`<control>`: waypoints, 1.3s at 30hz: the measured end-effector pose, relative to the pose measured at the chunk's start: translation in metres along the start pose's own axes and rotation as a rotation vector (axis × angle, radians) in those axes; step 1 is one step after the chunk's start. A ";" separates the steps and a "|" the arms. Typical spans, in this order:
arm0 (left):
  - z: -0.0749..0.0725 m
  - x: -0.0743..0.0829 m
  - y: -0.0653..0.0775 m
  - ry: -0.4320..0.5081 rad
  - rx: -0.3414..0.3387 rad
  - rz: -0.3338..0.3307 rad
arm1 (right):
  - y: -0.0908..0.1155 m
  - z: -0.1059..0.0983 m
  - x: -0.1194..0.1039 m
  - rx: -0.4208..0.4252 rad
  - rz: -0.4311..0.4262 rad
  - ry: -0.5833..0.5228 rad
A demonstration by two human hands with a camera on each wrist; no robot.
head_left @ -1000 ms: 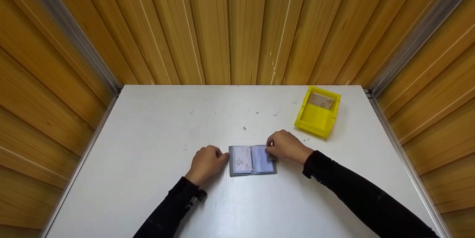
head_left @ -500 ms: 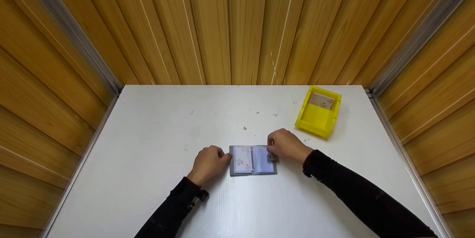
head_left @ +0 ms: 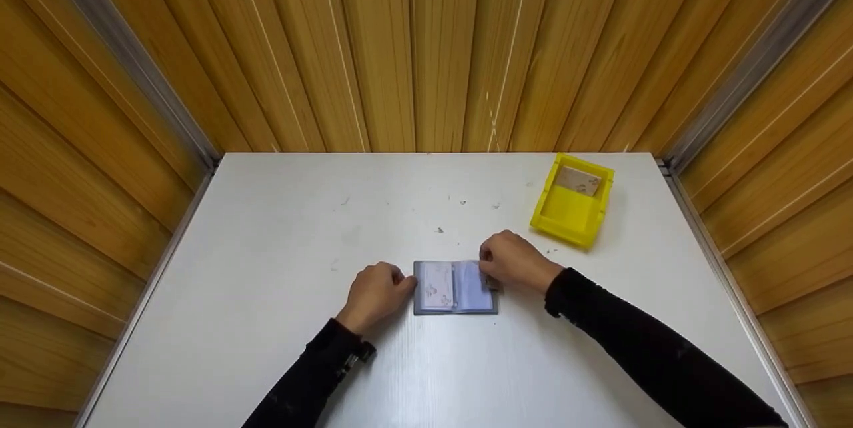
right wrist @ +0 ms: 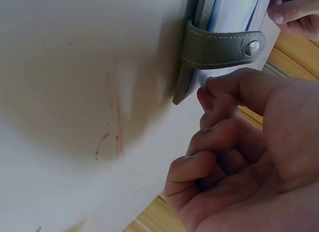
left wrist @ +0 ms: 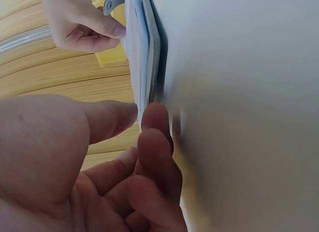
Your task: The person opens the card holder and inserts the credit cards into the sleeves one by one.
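Note:
A grey card holder [head_left: 473,289] lies spread on the white table, showing clear plastic sleeves. Its left-hand sleeve contains a pale card [head_left: 438,285] with a small printed pattern; the right-hand sleeve looks bluish and see-through. My left hand [head_left: 376,291] pinches the holder's left edge between thumb and index finger, its other fingers curled below. At the upper right corner, my right hand [head_left: 516,258] pinches the edge of a clear sleeve. Beside those fingertips, the right wrist view shows the holder's stitched strap [right wrist: 219,50] with a metal snap, standing out from the cover.
A yellow bin [head_left: 565,238] stands at the table's back right, with patterned cards [head_left: 578,181] leaning at its far end. Wood-patterned walls [head_left: 440,48] enclose the table [head_left: 280,215] at the back and sides. Small dark marks dot the tabletop.
Both hands keep their places at the card holder's edges, with only slight shifts. The holder and bin stay practically where they were.

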State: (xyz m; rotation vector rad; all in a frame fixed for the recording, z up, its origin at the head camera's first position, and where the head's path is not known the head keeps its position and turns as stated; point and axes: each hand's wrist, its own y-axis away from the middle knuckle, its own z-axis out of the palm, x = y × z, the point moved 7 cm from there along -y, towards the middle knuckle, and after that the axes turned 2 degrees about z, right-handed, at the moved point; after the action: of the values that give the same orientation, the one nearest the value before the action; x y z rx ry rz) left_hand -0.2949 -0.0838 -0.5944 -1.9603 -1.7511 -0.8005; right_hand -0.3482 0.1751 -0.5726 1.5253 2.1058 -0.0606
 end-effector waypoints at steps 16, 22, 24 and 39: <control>0.000 0.004 0.000 0.010 0.004 0.035 | 0.002 -0.009 -0.005 0.013 -0.013 -0.048; 0.001 0.004 0.000 0.002 -0.009 0.013 | 0.002 -0.009 -0.005 0.002 -0.002 -0.069; 0.001 0.004 0.000 -0.001 -0.010 0.007 | 0.002 -0.009 -0.006 0.003 -0.002 -0.080; 0.000 0.006 0.001 0.018 -0.028 0.019 | 0.001 -0.013 -0.015 0.024 -0.023 -0.084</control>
State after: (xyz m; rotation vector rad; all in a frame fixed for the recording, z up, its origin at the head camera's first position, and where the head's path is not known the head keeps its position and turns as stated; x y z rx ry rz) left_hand -0.2936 -0.0794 -0.5901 -1.9785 -1.7169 -0.8381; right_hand -0.3496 0.1668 -0.5544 1.4863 2.0633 -0.1564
